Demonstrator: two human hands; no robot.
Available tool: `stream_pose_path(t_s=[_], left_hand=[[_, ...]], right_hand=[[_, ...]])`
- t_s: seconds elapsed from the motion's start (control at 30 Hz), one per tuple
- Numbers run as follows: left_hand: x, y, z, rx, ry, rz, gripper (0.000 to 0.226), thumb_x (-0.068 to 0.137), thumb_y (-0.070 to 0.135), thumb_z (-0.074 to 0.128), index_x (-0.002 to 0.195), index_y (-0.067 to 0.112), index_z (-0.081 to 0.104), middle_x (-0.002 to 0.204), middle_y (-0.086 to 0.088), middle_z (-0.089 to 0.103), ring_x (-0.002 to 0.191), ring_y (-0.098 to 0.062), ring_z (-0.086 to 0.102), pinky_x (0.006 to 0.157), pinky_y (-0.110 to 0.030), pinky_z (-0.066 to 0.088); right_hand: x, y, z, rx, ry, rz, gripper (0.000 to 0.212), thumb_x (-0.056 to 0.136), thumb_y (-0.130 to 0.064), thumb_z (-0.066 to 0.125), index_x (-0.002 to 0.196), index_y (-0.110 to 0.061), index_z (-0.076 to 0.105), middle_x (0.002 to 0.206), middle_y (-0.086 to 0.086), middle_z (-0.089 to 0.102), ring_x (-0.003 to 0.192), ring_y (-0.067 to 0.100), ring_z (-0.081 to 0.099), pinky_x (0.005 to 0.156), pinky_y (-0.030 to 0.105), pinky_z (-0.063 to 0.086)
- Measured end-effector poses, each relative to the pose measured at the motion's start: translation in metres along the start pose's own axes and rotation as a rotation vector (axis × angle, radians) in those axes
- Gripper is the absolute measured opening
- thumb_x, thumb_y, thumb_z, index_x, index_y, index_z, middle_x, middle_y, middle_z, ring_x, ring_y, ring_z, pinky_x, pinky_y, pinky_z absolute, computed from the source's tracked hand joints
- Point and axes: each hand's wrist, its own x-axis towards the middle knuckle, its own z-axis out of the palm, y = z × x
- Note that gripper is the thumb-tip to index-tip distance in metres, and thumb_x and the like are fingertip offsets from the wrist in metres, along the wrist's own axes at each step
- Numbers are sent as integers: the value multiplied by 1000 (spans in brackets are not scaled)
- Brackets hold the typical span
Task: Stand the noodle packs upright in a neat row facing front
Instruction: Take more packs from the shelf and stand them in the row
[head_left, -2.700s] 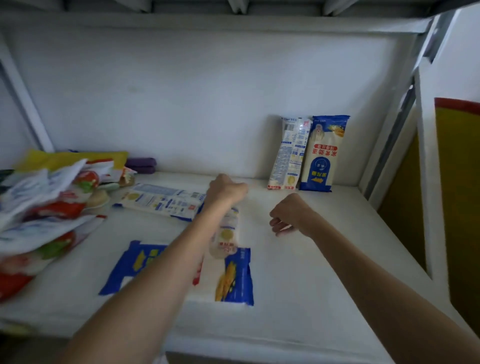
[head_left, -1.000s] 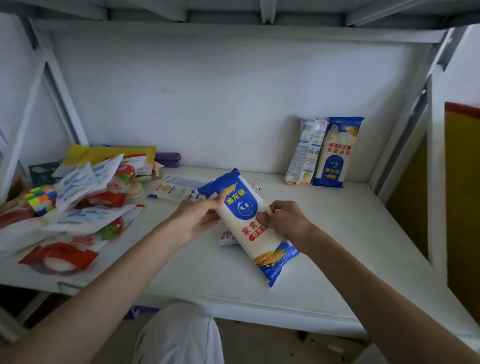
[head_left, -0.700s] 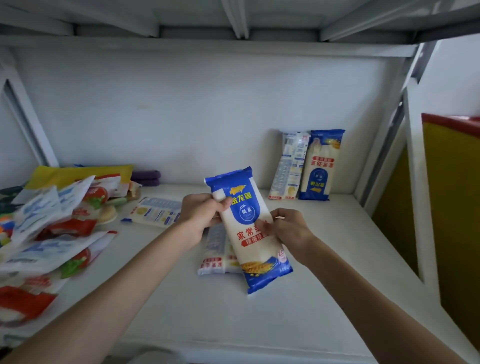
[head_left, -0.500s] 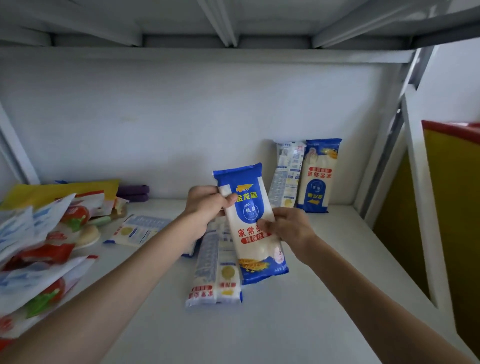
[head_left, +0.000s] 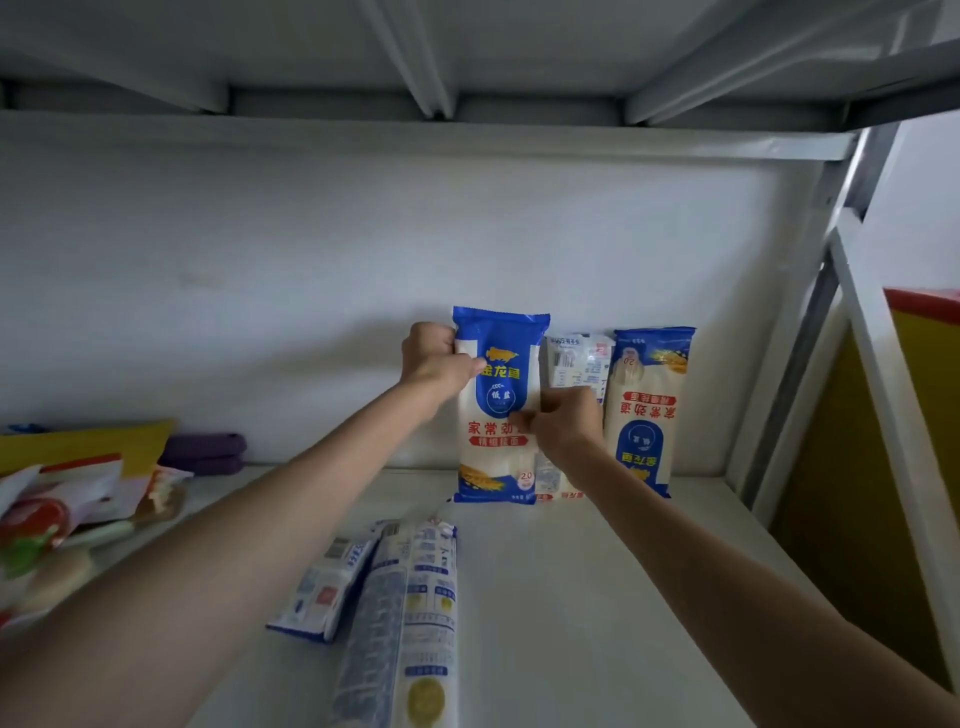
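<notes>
Carried back from mid-shelf, the blue noodle pack (head_left: 498, 405) is now held upright at frame centre by left hand (head_left: 434, 361) and right hand (head_left: 563, 423), fingers closed on it, beside two standing packs (head_left: 644, 410), while two flat packs (head_left: 400, 613) at lower centre are left.

left hand (head_left: 434, 358): bare, no rings | right hand (head_left: 563, 423): bare | forearms: uncovered, no sleeves visible
</notes>
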Motion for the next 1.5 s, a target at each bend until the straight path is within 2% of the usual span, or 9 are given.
stream_pose_path(t_s=[0.23,0.4,0.5,0.6,0.8,0.93,1.03,1.17,1.5], left_hand=[[22,-14,17,57,48,29,27,73,1,78,58,7,57,56,5,53,56,-8,52,50,-18,42],[21,-33,32,4,94,15,7,80,8,74,85,5,71,81,-3,68,74,-15,64,61,-25,52],[20,-35,34,27,37,-52,16,88,23,68,80,9,64,78,-1,62,70,-15,58,48,-21,40],[20,-42,33,52,44,-63,28,89,27,68,70,9,60,78,-3,63,74,-19,61,51,-24,41],[16,-43,32,123,103,4,40,87,25,71,56,14,48,84,-6,72,59,-9,57,44,-18,36],[13,-50,33,35,19,-12,17,87,22,72,90,6,66,105,-10,73,80,-15,66,50,-16,43],[8,-60,34,85,-128,-68,36,81,15,78,113,7,64,115,-10,70,101,-22,68,64,-21,51],[4,-69,39,96,-118,-92,41,81,14,77,118,7,62,121,-11,68,108,-25,66,74,-27,51],[-29,-50,-9,266,-196,-241,36,81,21,77,110,3,66,106,-6,65,103,-24,65,84,-33,56]], right_hand=[[21,9,22,-260,125,-110,17,74,-12,78,88,-3,74,85,7,73,71,16,66,56,26,56],[16,18,33,-415,169,-127,24,81,-20,73,97,-4,67,87,9,70,76,22,67,58,31,54],[10,14,31,-415,285,-61,32,91,-35,59,104,-6,56,89,8,67,77,25,65,64,38,55],[12,21,21,-305,383,-80,19,97,-25,43,108,-10,45,97,11,63,80,26,62,61,38,51],[20,37,4,-494,105,-332,20,95,-9,47,114,-14,45,116,11,51,97,25,57,73,38,56],[17,38,3,-529,63,-293,39,89,-1,52,124,-15,43,127,11,47,109,28,55,79,40,57],[16,45,-1,-546,136,-265,40,88,-3,54,126,-13,45,129,9,50,109,26,56,80,41,57],[14,53,-5,-547,75,-274,50,87,0,56,132,-12,40,137,9,43,123,26,47,86,46,56],[-34,30,-14,-546,-63,-75,33,86,2,50,117,-6,57,125,12,49,93,18,49,84,35,53]])
